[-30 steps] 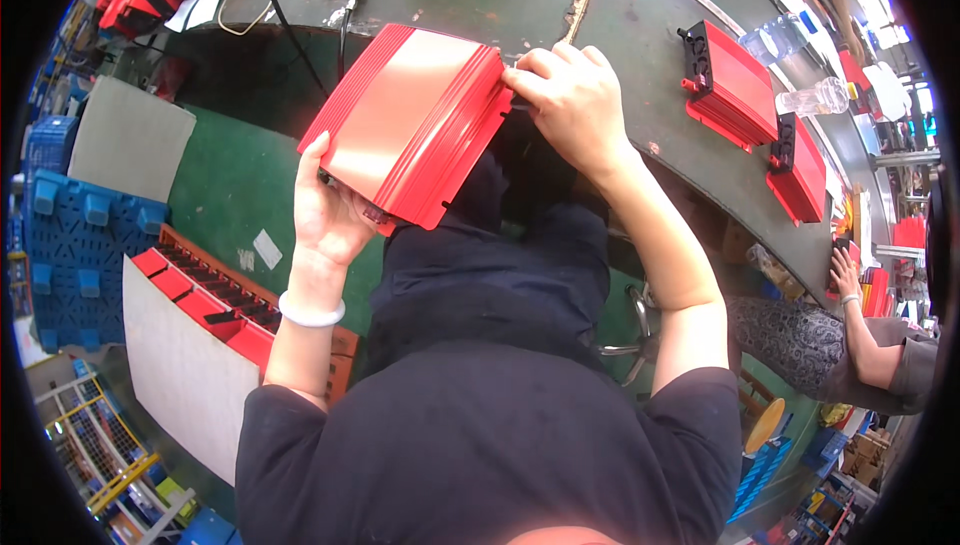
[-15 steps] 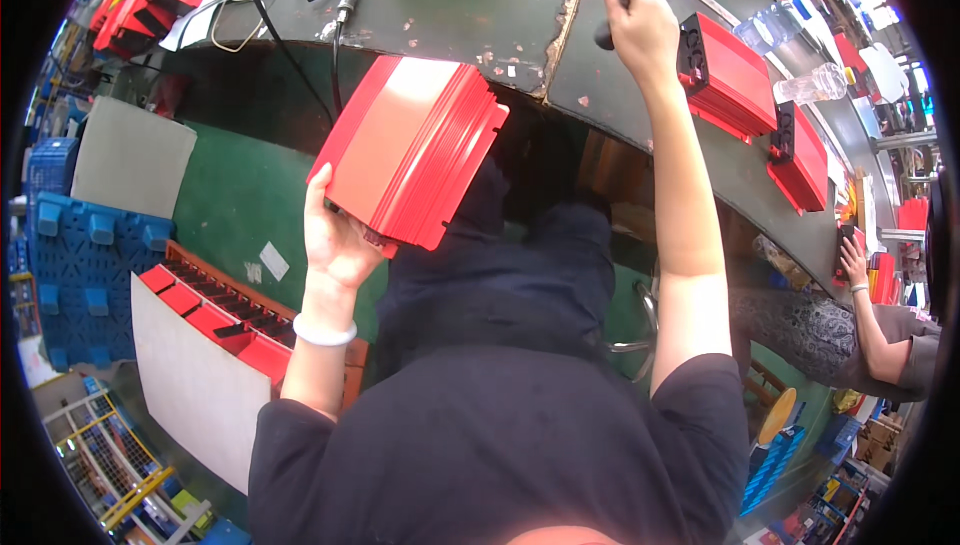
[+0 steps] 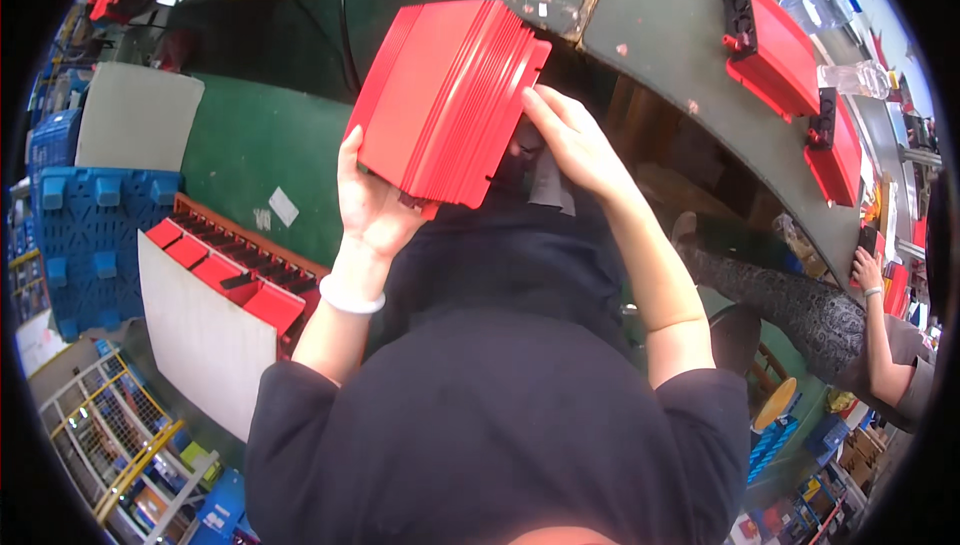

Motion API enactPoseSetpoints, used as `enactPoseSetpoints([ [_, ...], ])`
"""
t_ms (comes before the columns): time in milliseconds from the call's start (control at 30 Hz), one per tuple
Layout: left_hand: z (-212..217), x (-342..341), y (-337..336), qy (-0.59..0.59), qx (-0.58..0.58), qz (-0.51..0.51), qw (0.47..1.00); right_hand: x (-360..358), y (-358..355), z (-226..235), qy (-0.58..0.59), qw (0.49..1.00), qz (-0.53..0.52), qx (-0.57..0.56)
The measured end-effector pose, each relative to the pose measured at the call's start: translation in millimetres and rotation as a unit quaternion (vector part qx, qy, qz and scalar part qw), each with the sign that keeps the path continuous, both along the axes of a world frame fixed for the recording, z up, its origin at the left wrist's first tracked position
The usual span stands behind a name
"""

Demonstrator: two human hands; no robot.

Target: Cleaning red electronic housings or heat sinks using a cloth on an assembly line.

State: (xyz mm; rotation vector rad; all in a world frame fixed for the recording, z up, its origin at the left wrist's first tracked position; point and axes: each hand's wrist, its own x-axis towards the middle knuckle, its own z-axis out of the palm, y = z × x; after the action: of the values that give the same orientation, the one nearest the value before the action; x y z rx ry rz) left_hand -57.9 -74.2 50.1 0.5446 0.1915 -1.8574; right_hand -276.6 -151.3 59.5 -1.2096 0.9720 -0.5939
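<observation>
A red power inverter (image 3: 440, 105) with a ribbed metal casing is held up in front of my body, tilted, above my lap. My left hand (image 3: 375, 200) grips its near left corner, thumb on the side and the other fingers underneath. At the right edge of the casing my right hand (image 3: 575, 140) has its fingertips on the ribbed side; its lower fingers are partly hidden. A white band (image 3: 350, 297) circles my left wrist. On the bench to the right lie two similar red inverters (image 3: 780, 55), showing black end plates.
The dark green bench (image 3: 670, 35) runs across the far side and down the right. Water bottles (image 3: 822, 10) stand behind the inverters. At lower left, a bin holds several red inverters (image 3: 215, 270) beside a blue pallet (image 3: 100, 245). Another person's hand (image 3: 868, 270) works at far right.
My right hand has come back from over the bench to the inverter's right side. The dark object it held is no longer visible. The inverter has shifted up and right in view.
</observation>
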Motion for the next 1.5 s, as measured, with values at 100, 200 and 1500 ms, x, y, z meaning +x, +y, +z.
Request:
enactPoseSetpoints([
  [100,-7,-5,2,0.041,-0.027,-0.014,0.999,32,15,-30,-0.098,0.971,-0.139,-0.166],
  [200,-17,-5,8,0.066,0.004,-0.001,0.998,33,12,-29,-0.085,0.966,-0.126,-0.208],
  [1500,-26,46,-30,-0.524,-0.307,-0.304,0.734,10,-14,4,-0.005,0.977,-0.142,-0.157],
])
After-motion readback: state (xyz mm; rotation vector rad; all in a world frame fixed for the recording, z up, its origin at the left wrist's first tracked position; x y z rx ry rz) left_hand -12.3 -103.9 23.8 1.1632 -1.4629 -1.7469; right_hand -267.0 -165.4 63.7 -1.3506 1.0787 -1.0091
